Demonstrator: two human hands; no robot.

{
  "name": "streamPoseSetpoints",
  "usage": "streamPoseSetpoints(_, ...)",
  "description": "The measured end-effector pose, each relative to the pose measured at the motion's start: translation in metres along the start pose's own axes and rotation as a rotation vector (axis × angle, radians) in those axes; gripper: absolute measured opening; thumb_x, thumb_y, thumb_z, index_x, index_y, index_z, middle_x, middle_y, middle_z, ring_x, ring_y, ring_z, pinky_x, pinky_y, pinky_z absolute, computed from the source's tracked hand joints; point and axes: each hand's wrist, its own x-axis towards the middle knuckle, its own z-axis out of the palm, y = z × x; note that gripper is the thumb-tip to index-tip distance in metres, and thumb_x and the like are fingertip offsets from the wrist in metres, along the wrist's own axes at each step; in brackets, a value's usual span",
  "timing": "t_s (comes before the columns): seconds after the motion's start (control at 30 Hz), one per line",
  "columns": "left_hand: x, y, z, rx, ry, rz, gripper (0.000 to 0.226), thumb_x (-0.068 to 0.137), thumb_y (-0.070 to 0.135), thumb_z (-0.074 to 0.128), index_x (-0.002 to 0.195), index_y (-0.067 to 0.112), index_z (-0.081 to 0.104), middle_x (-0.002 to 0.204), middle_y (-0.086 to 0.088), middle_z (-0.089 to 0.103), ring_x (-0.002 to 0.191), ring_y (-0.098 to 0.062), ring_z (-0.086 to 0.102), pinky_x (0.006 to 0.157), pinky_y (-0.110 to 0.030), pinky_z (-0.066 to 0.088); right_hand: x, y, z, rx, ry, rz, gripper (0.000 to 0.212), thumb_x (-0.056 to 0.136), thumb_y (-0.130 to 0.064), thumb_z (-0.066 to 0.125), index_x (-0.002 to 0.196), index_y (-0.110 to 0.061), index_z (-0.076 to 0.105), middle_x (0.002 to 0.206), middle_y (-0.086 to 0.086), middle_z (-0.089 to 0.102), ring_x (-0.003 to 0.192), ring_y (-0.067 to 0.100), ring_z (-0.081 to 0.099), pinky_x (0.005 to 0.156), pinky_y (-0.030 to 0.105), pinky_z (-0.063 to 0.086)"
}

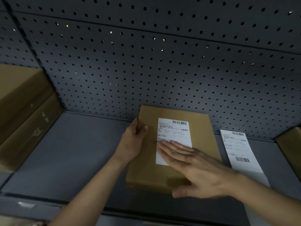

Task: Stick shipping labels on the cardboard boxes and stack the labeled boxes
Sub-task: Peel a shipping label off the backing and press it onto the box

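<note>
A flat brown cardboard box [146,167] lies on the grey shelf surface [68,154], its far edge near the pegboard. A white shipping label [174,132] with a barcode sits on the box top. My left hand [133,144] grips the box's left edge, thumb on top. My right hand [193,167] lies flat with fingers together, pressing on the lower part of the label. A strip of further white labels [239,150] rests on the surface to the right of the box.
Large stacked cardboard boxes [21,115] stand at the left. Another brown box corner [291,147] shows at the right edge. A grey pegboard wall [162,62] rises right behind the work surface.
</note>
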Motion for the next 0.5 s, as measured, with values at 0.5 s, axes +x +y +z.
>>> streamPoseSetpoints(0.5, -0.004, 0.002, -0.001, -0.079, -0.002, -0.003, 0.03, 0.103, 0.029, 0.048, 0.131, 0.026, 0.057, 0.114, 0.008, 0.071, 0.103, -0.009, 0.068, 0.098, -0.04, 0.052, 0.061, 0.069, -0.01, 0.083, -0.043, 0.238, 0.099, 0.085, -0.084, 0.01, 0.152, -0.018, -0.021, 0.158, -0.003, -0.031, 0.144, 0.007, -0.029, 0.124, 0.032, -0.003)
